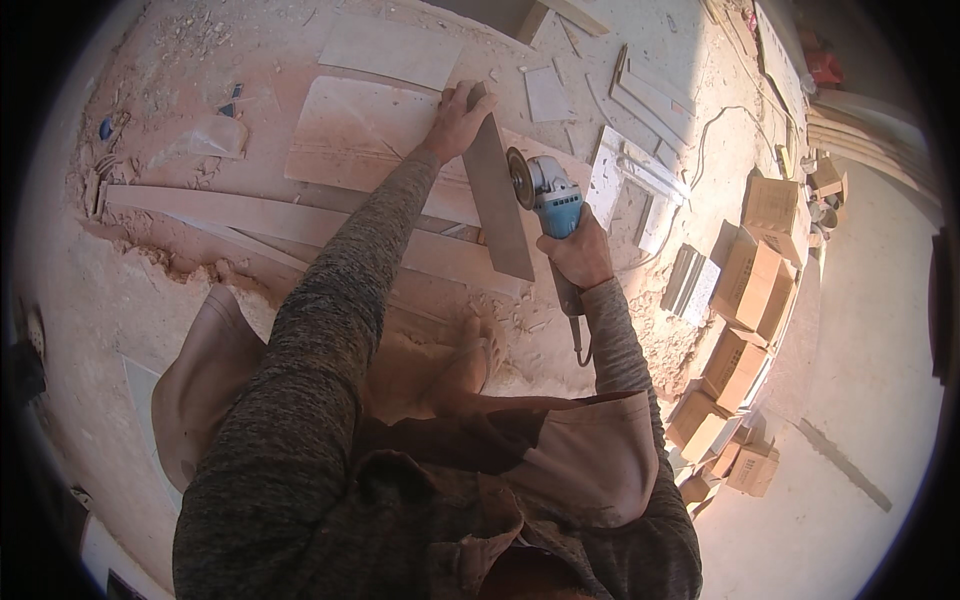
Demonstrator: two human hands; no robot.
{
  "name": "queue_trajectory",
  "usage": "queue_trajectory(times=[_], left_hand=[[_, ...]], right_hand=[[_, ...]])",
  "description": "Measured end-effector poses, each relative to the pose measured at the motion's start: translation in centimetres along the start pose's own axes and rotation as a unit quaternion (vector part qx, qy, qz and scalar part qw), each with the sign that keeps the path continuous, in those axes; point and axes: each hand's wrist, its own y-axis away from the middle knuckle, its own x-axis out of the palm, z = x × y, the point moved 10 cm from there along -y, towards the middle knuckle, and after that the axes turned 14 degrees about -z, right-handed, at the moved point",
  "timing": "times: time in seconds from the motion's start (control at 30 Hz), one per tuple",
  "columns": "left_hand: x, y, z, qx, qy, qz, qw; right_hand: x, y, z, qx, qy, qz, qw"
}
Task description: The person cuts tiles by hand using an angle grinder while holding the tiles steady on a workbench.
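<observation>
My left hand (460, 120) is closed on the far end of a long, narrow grey tile strip (498, 200), fingers over its top edge. The strip stands tilted, its near end down by the pale boards. In my right hand (580, 250) is a blue and silver angle grinder (557, 200), gripped round its body. Its round disc (519, 178) faces the strip's right edge, close to it; whether they touch I cannot tell. A dark cord (580, 340) hangs from the grinder's back end.
Large dusty slabs (340, 130) and a long board (220, 208) lie ahead and left. Several cardboard boxes (745, 280) line the right side. White offcuts (640, 180) and a thin cable (710, 125) lie right of the grinder. My bare foot (470, 360) is below the strip.
</observation>
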Motion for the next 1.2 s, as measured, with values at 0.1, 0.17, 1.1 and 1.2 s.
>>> queue_trajectory(times=[0.1, 0.17, 1.1, 1.2], left_hand=[[-0.04, 0.05, -0.15, -0.003, 0.001, 0.001, 1.0], [-0.11, 0.0, -0.08, 0.0, 0.002, -0.001, 1.0], [-0.15, 0.07, -0.24, 0.003, 0.006, -0.001, 1.0], [-0.15, -0.05, -0.12, 0.008, 0.005, -0.004, 1.0]], right_hand=[[0.04, -0.04, -0.05, 0.005, -0.004, 0.0, 1.0], [0.14, -0.09, -0.02, 0.007, -0.004, 0.002, 1.0], [0.61, -0.79, 0.12, 0.015, -0.006, 0.009, 1.0], [0.5, -0.84, 0.4, 0.016, -0.007, 0.008, 1.0]])
